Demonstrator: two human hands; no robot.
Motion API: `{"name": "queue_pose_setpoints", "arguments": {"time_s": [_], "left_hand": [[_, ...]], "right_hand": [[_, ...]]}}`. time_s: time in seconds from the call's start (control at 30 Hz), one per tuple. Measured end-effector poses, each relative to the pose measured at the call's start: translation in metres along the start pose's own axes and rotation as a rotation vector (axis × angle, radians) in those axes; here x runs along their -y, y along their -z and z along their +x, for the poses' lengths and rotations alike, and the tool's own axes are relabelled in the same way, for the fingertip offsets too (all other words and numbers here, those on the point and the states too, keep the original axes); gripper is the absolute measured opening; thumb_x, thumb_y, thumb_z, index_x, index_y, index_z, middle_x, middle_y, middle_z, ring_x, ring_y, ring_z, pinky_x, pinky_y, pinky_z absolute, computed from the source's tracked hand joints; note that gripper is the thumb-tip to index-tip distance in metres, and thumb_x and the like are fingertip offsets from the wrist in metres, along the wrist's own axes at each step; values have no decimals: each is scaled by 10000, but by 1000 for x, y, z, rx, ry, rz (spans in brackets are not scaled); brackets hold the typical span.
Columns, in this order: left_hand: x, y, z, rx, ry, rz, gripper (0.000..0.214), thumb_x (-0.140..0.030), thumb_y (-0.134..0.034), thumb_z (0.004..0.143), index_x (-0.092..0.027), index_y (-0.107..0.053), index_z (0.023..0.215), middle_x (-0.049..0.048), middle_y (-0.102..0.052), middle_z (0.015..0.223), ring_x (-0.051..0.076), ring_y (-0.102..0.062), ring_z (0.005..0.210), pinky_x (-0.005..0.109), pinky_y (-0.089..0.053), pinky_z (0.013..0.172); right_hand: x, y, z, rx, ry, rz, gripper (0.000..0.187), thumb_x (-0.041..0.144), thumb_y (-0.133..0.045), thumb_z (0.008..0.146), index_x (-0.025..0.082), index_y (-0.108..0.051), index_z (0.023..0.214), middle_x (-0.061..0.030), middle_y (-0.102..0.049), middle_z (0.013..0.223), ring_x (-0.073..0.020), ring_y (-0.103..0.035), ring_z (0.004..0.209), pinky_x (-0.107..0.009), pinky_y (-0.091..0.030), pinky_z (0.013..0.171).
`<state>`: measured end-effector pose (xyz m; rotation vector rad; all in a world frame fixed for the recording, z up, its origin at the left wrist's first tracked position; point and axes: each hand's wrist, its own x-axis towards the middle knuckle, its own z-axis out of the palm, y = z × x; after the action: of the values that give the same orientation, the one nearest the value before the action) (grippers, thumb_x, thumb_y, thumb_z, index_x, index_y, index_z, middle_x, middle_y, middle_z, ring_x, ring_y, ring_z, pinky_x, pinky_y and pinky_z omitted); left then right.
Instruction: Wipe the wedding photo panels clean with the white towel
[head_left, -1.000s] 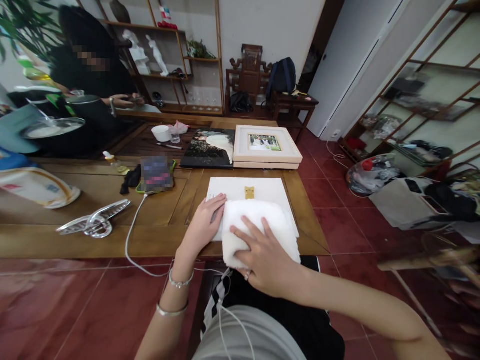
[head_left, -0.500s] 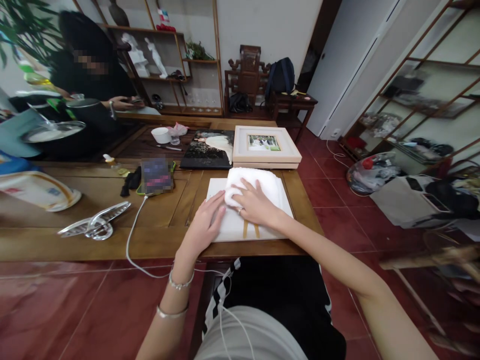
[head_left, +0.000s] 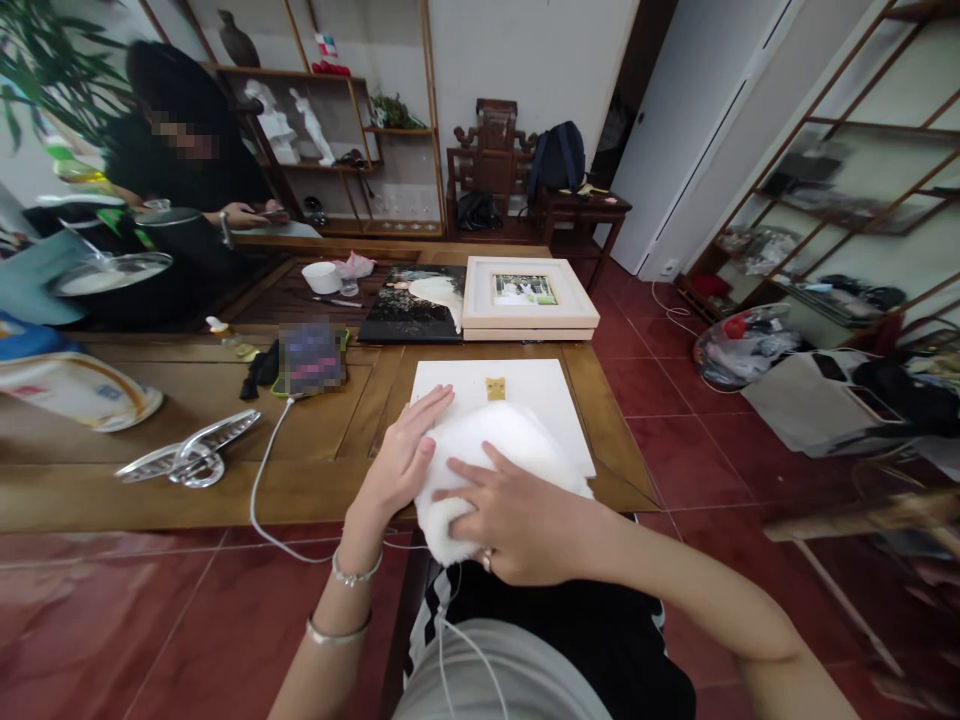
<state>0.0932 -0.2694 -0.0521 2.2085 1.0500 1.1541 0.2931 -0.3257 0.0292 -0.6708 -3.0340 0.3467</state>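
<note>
A white board [head_left: 536,382] lies flat at the table's near edge, with part of a gold-coloured pattern [head_left: 496,388] showing on it. My right hand [head_left: 521,515] grips a fluffy white cloth [head_left: 510,428], fingers spread across its top. The cloth covers the board's near part and hangs past the table edge. Stretched fingers of my left hand [head_left: 409,440] rest along the board's left side, beside the cloth. The lower part of the gold pattern is hidden under the cloth.
Behind the board are a light wooden picture frame [head_left: 529,320] and a dark photo panel [head_left: 412,300]. To the left lie a phone [head_left: 311,360] with a white cable, a silver winged ornament [head_left: 191,450] and a white-and-blue packet [head_left: 67,375]. A person [head_left: 187,150] sits across the table.
My right hand has pulled the white cloth toward me, from the board's far part to its near edge. The gold pattern's upper end is now uncovered. My left hand stays at the board's left side.
</note>
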Motion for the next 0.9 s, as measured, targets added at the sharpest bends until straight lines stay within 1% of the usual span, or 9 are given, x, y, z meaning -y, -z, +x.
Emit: {"name": "queue_pose_setpoints", "arguments": {"time_s": [0.13, 0.23, 0.33, 0.43, 0.53, 0.63, 0.73, 0.8, 0.9], "left_hand": [[1, -4, 1, -34, 77, 82, 559, -468, -222, 998, -167, -561, 1325, 115, -546, 1386, 244, -471, 1319, 474, -326, 1127], [3, -8, 3, -77, 174, 138, 485, -396, -284, 999, -160, -674, 1166, 122, -617, 1299, 243, -561, 1233, 463, -386, 1089], [4, -11, 4, -87, 209, 169, 396, -378, -395, 971, -178, -735, 1009, 119, -657, 1235, 269, -626, 1144, 485, -418, 1060], [4, -12, 5, -88, 196, 174, 339, -357, -445, 954, -195, -741, 986, 103, -674, 1206, 283, -630, 1137, 508, -409, 1064], [5, -13, 5, -81, 185, 171, 318, -334, -456, 951, -188, -732, 1013, 105, -683, 1191, 283, -612, 1164, 516, -395, 1074], [6, -12, 5, -74, 173, 180, 301, -321, -472, 942, -180, -723, 1029, 113, -683, 1191, 283, -610, 1167, 507, -407, 1064], [6, -10, 5, -59, 158, 199, 276, -310, -490, 929, -186, -720, 1020, 109, -707, 1142, 275, -637, 1117, 488, -419, 1055], [6, -10, 6, -42, 155, 207, 270, -307, -509, 917, -181, -710, 1045, 113, -700, 1153, 275, -636, 1113, 487, -418, 1056], [7, -10, 5, -22, 156, 208, 293, -307, -531, 901, -174, -687, 1110, 123, -656, 1239, 284, -594, 1181, 502, -403, 1068]], "right_hand": [[-3, 14, -14, 38, -133, 19, 203, 136, -499, 846, 174, -666, 955, -126, -707, 1048, -295, -502, 1251, -556, -334, 1065], [-25, 15, -7, 0, -270, -8, 233, 127, -480, 864, 155, -663, 1005, -172, -674, 1126, -308, -511, 1242, -531, -344, 1054], [-60, 14, 9, -66, -387, -30, 243, 198, -445, 928, 147, -638, 1066, -212, -590, 1265, -339, -488, 1261, -531, -358, 1027], [-92, 14, 28, -112, -393, 7, 269, 273, -397, 975, 155, -619, 1071, -195, -585, 1268, -330, -422, 1317, -504, -349, 1026], [-109, 17, 48, -102, -372, 57, 274, 296, -392, 984, 146, -615, 1035, -182, -632, 1180, -326, -466, 1271, -476, -373, 987], [-111, 20, 68, -87, -335, 86, 280, 326, -403, 983, 145, -616, 1002, -166, -651, 1145, -304, -550, 1162, -419, -408, 928], [-107, 18, 79, -90, -293, 105, 246, 304, -417, 978, 156, -613, 990, -135, -654, 1146, -278, -551, 1149, -385, -391, 936], [-105, 16, 78, -106, -296, 111, 243, 293, -415, 976, 151, -612, 981, -138, -657, 1129, -281, -554, 1133, -382, -387, 932], [-107, 15, 62, -143, -345, 117, 271, 312, -396, 982, 146, -610, 967, -146, -665, 1073, -285, -585, 1045, -379, -401, 892]]}}
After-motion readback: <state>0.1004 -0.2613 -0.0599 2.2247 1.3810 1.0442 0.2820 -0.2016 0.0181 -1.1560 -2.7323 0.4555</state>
